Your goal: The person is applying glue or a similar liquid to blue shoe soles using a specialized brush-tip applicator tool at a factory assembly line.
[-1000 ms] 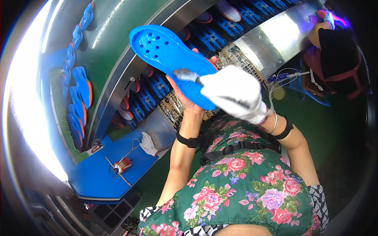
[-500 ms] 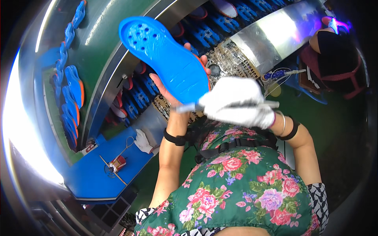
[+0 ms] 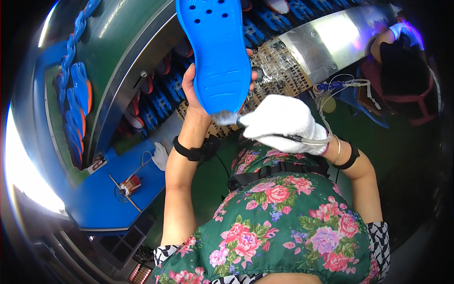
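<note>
A large blue shoe sole (image 3: 220,61) is held up in front of me, its holed end cut off by the top of the picture. My left hand (image 3: 190,90) is bare and grips it from beneath, thumb along the left edge and fingertips showing at the right edge. My right hand (image 3: 281,123), in a white knit glove, is closed around a brush (image 3: 226,117) with a thin tube running back past the wrist. The brush's bristles are at the sole's near rounded end; whether they touch it I cannot tell.
A cardboard-covered ledge (image 3: 283,71) lies beyond my hands, by racks of blue parts. Blue soles (image 3: 78,106) with orange edges line a green belt at left. The blue table (image 3: 106,199) carries a red container (image 3: 130,184) and a white glove (image 3: 160,156). Another person (image 3: 402,66) sits at right.
The sole has swung from a leftward slant to nearly upright and moved up. The brush, blurred across the left wrist before, now lies at the sole's near end.
</note>
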{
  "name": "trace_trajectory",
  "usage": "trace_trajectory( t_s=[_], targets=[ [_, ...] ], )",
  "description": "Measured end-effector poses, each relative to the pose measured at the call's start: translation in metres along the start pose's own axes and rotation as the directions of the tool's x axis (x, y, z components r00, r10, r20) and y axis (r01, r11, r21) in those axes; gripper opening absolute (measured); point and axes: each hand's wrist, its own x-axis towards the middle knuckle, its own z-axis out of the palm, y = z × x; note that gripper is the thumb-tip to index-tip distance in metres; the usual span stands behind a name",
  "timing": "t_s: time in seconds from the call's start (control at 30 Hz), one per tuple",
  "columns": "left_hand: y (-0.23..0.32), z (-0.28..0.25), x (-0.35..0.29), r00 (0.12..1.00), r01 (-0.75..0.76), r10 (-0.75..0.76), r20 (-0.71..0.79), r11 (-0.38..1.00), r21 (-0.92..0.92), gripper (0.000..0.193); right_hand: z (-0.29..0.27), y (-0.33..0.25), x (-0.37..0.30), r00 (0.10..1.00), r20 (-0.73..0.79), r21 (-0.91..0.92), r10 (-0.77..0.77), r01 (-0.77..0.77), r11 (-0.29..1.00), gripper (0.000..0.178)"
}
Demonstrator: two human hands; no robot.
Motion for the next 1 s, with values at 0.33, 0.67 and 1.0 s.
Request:
trace_trajectory(
  t_s=[0.33,0.67,1.0],
  targets=[
    [0.009,0.018,0.003,0.987,0.148,-0.129,-0.099,0.964,0.221,0.112,-0.009,0.012,-0.016,0.972,0.120,-0.227,-0.202,0.225,0.948,0.034],
    [0.009,-0.006,-0.007,0.992,0.126,-0.119,-0.052,0.976,0.177,0.106,0.006,0.010,-0.012,0.970,0.067,0.285,0.233,-0.243,0.927,0.009],
    [-0.034,-0.005,-0.042,0.998,-0.024,0.008,-0.057,0.958,-0.286,0.101,-0.042,0.033,0.054,0.959,-0.229,-0.369,-0.170,0.076,0.926,0.016]
  ],
)
